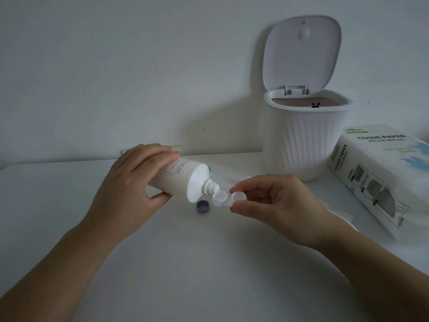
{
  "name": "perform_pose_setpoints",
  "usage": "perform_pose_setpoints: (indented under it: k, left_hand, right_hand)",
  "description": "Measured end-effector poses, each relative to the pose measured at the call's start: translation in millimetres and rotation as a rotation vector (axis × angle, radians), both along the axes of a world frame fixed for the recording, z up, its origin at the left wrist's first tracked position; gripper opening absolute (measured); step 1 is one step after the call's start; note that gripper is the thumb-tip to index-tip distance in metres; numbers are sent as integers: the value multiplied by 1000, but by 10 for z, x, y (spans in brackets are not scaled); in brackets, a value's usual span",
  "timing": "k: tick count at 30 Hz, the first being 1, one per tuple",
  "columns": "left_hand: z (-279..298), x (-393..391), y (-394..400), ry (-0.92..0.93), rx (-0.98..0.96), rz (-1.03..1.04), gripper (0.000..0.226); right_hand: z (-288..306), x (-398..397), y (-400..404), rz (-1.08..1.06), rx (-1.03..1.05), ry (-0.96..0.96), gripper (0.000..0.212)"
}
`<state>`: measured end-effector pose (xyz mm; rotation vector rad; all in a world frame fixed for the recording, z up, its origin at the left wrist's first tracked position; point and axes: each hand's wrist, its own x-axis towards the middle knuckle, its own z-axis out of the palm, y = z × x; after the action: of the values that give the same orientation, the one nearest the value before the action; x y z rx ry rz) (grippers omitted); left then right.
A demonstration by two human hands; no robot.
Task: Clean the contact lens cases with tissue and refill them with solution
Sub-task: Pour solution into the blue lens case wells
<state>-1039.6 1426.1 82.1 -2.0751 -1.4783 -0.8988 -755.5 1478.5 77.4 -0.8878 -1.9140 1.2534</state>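
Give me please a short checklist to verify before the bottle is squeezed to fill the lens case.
1. Bottle cap is off: ok. The nozzle of the solution bottle is bare, and a grey cap lies on the table.
2. Nozzle aims at a well: ok. It is tilted down over the nearer well of the lens case.
3. Case is held firm: ok. The right hand pinches the far well.
4. Bottle is held firm: ok. The left hand grips its body.
5. Wells are dry and clean: cannot tell.
6. Solution already flowing: cannot tell.
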Motion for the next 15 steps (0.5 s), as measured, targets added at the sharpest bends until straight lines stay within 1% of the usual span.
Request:
perform_pose_setpoints:
  k: [15]
  left_hand:
    - [23, -8, 17, 41, 38, -15, 65]
  right_hand:
    - [-12, 13, 12, 37, 13, 5, 19]
